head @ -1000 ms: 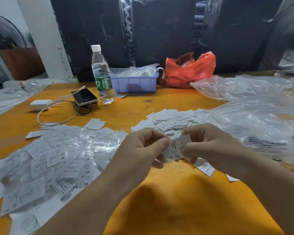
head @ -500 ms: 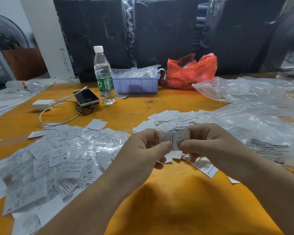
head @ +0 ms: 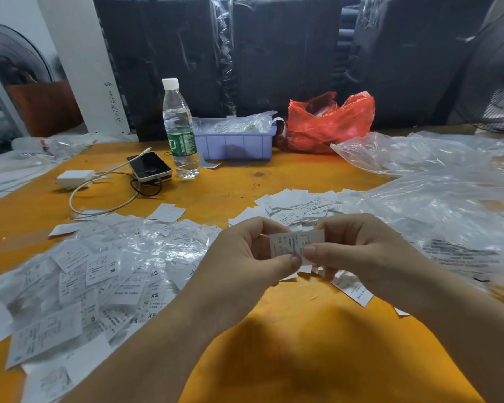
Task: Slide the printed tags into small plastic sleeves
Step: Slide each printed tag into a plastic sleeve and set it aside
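1. Taking the water bottle [head: 180, 132] as our landmark, the heap of sleeved tags [head: 93, 274] spreads in front of it and to its left on the orange worktop [head: 288, 359], nearer to us. Size letters can be read there: "M", "XS", "S", and one tag says "MADE IN CHINA".
2. In front of the bottle and to its right, our left hand [head: 245, 257] pinches the left end of one printed tag [head: 296, 242] between thumb and fingers, held up above the worktop.
3. Our right hand [head: 361, 251] pinches the right end of the same tag, thumb on its lower edge. We cannot tell whether a sleeve is already around it; its print is too small to read.
4. To do this step well, we judge that one hand should hold the sleeve mouth open while the other feeds the tag in straight, corner first, without creasing it.
5. The loose unsleeved tags [head: 291, 209] lie just behind our hands, to the right of the bottle. One tag under the right hand also reads "MADE IN".
6. Farthest right of the bottle lies the clear plastic [head: 437, 205], heaped with dark print we cannot read.
7. The bottle's green label carries writing that is too blurred to make out.
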